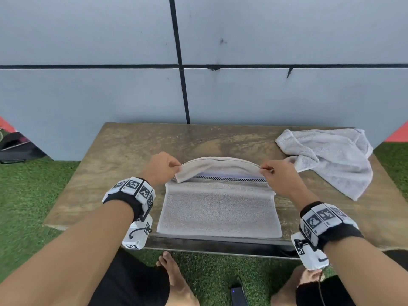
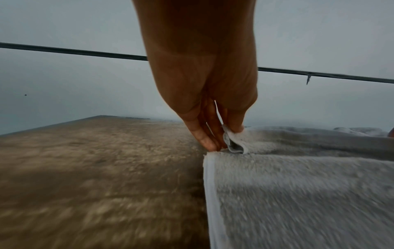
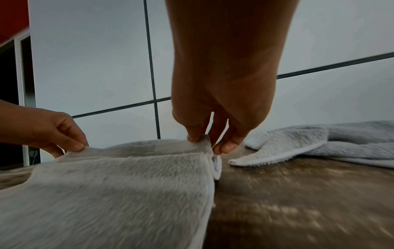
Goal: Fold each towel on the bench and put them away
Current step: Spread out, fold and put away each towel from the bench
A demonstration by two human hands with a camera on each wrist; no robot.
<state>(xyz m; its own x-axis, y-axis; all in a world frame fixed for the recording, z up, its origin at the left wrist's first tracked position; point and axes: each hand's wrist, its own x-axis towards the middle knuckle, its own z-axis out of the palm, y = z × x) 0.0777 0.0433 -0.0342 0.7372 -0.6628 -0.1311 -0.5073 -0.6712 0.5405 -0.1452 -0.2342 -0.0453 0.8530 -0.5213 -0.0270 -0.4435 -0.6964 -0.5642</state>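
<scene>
- Two towels on the counter (image 1: 123, 155), one of them mid-fold, so first fold of the task in hand, by judgement.
- Nearest: beige towel (image 1: 218, 213) spread flat at the near edge of the counter, its front hem just short of the lip.
- Further in: far edge of that towel lifted clear of the surface and arched toward the near side, a checkered band and a pale stripe exposed beneath the raised flap.
- Left hand (image 1: 161, 167) pinching the far-left corner between thumb and fingers (image 2: 204, 139); corner seen curled against the thumb in the left wrist view.
- Right hand (image 1: 279, 178) pinching the far-right corner likewise, fingers (image 3: 226, 146) closed on the hem with the thumb above.
- Both hands level with each other and well apart, flap sagging only slightly between them.
- Next move, as a judgement: carrying both corners toward the near hem together, keeping them level, laying them edge to edge on the front corners, then letting go and smoothing.
- Risk worth watching: one hand leading, giving a skewed fold; lower layer dragged off the counter edge.
- Beyond, to the right: grey towel (image 1: 331, 155) lying crumpled near the far-right corner, one tip close to the right hand but not touching it, not yet folded.
- Behind everything: grey panelled wall (image 1: 88, 85); no place for putting towels away in view.
</scene>
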